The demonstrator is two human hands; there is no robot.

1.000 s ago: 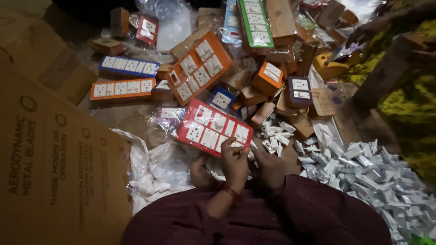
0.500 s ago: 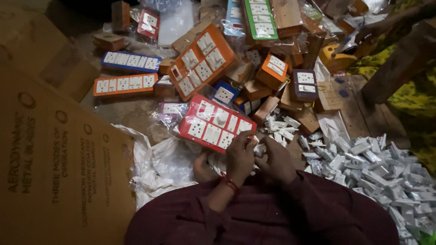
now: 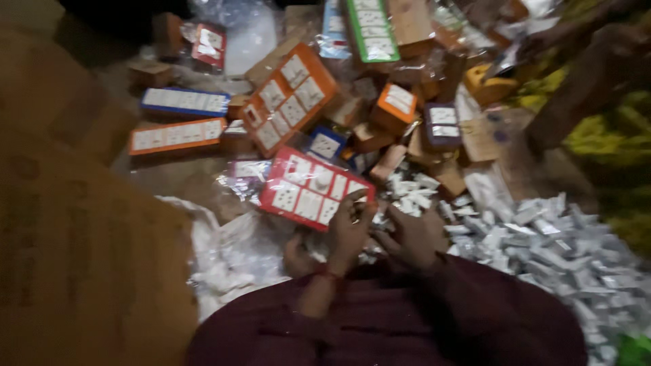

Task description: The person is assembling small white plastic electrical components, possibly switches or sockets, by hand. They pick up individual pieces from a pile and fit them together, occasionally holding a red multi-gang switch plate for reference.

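The left hand (image 3: pixel 349 230) pinches the red switch board (image 3: pixel 313 188) (long axis ten-to-four) at its four-o'clock corner, the right hand (image 3: pixel 410 237), grip hidden, just beside.

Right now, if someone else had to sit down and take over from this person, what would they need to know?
Left hand: fingers curled at the near edge of the red switch board, touching it; what its grip holds is too blurred to tell.
Right hand: close beside the left, over small white parts; grip unclear.
Around: a big heap of small white parts to the right, orange board and more boards beyond, white plastic sheet to the left.
Done and left: cannot be judged from this view.
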